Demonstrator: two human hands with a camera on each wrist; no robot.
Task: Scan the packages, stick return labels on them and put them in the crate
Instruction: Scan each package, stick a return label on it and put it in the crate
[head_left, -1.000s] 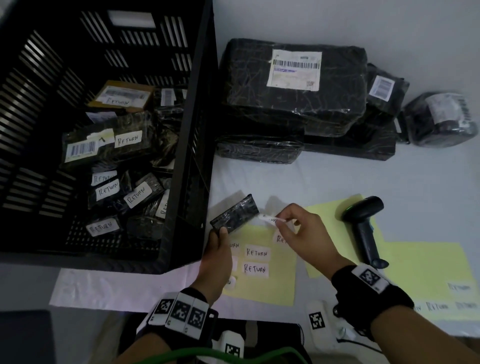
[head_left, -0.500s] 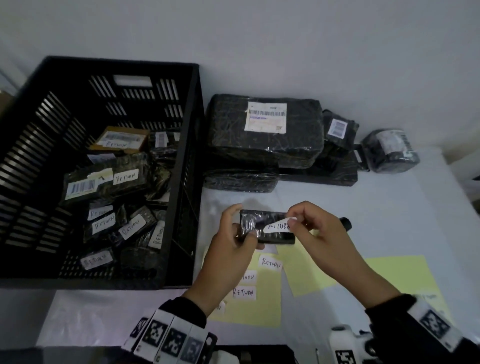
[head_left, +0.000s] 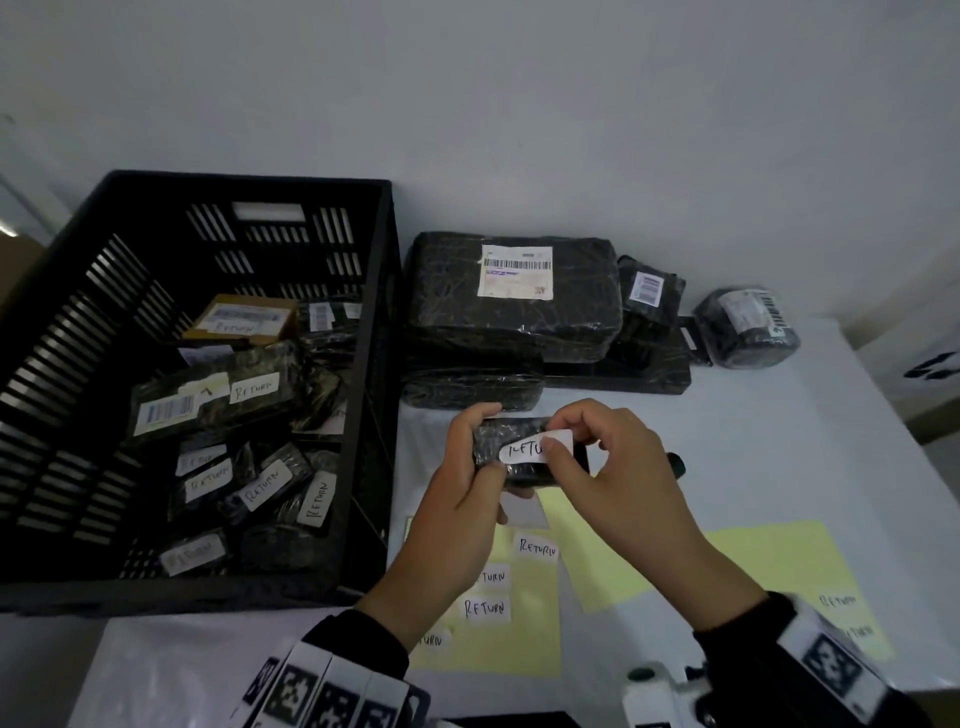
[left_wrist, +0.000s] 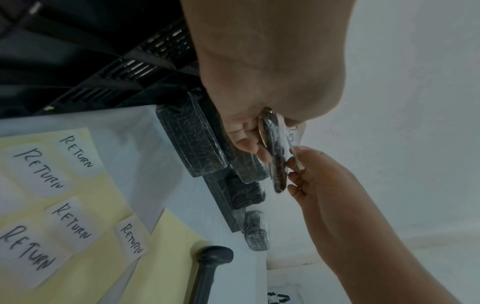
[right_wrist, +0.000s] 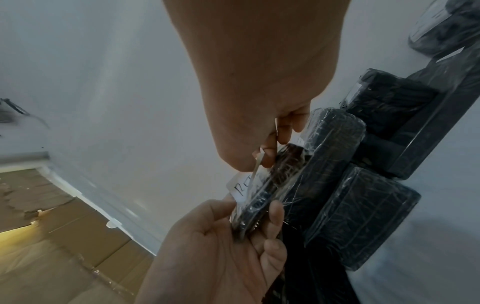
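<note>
Black, crinkly film over a small flat package (head_left: 524, 449), gripped at its left end by the left hand (head_left: 457, 512) above the table (head_left: 753, 467), right of the black slotted crate (head_left: 130, 291). Pinched in the right hand (head_left: 613, 467) — a white paper label (head_left: 527, 448), partly stuck, its free end lifted. Edge-on from the wrists: thin package, curling label (right_wrist: 242, 188). Only from the left wrist — scanner handle (left_wrist: 207, 273) and spare labels on yellow sheets (left_wrist: 166, 267).
</note>
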